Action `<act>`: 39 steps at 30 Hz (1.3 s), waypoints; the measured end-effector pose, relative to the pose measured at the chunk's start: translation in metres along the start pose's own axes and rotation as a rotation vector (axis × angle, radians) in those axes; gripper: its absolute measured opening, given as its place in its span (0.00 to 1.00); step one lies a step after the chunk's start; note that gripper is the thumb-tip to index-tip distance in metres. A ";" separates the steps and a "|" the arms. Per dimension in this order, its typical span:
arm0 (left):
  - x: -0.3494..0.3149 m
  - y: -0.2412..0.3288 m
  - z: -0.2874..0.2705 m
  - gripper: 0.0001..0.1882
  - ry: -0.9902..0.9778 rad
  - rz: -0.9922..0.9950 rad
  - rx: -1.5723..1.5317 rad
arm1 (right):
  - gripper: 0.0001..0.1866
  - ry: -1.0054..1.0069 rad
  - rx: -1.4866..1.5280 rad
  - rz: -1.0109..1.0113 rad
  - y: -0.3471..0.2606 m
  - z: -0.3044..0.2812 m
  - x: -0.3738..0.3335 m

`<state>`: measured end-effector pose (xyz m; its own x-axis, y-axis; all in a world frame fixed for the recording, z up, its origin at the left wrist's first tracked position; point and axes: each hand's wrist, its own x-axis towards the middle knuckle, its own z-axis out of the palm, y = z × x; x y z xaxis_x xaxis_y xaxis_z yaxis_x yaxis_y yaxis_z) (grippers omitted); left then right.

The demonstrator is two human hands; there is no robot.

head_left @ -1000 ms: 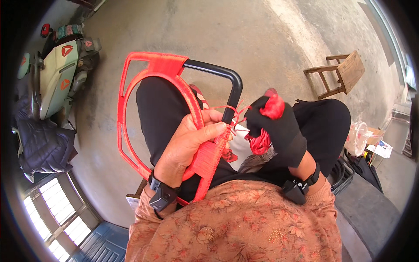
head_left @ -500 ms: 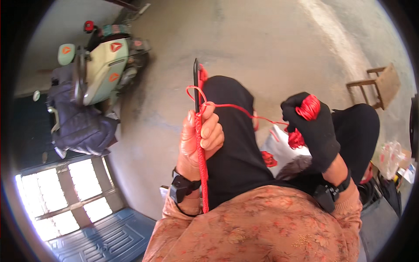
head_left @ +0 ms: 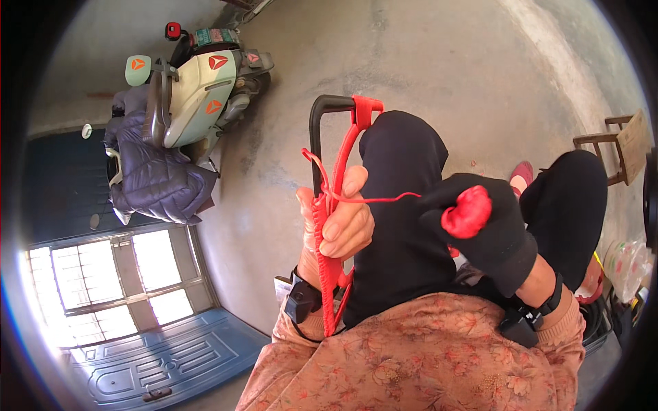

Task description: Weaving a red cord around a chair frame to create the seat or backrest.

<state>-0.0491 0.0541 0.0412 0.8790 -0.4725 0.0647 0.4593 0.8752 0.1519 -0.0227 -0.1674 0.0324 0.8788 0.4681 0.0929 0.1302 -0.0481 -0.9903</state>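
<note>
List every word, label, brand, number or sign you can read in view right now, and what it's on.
No words or numbers are clear enough to quote.
Green panel on the parked scooter: pale marks, too small and blurred to read.
Round orange-red emblems on the scooter: signs, no readable letters.
Clear plastic bag at right: faint reddish marks, too blurred to read.
Red-wrapped frame and red cord bundle: no lettering visible.

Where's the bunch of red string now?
In the head view, the bunch of red string is right of centre, in the gloved right hand, a strand stretching left toward the frame in the left hand.
</note>
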 end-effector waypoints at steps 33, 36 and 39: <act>0.058 -0.071 -0.028 0.12 0.623 -0.252 0.669 | 0.08 0.158 -0.091 0.230 0.029 -0.062 -0.002; 0.061 -0.064 -0.029 0.14 0.595 -0.302 0.625 | 0.09 0.126 -0.050 0.352 0.028 -0.061 0.000; 0.063 -0.060 -0.032 0.16 0.610 -0.282 0.609 | 0.09 0.027 -0.144 0.311 0.026 -0.057 0.007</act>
<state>-0.0174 -0.0248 0.0049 0.7394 -0.3717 -0.5613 0.6725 0.4470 0.5899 0.0127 -0.2154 0.0131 0.8983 0.3879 -0.2062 -0.0837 -0.3097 -0.9471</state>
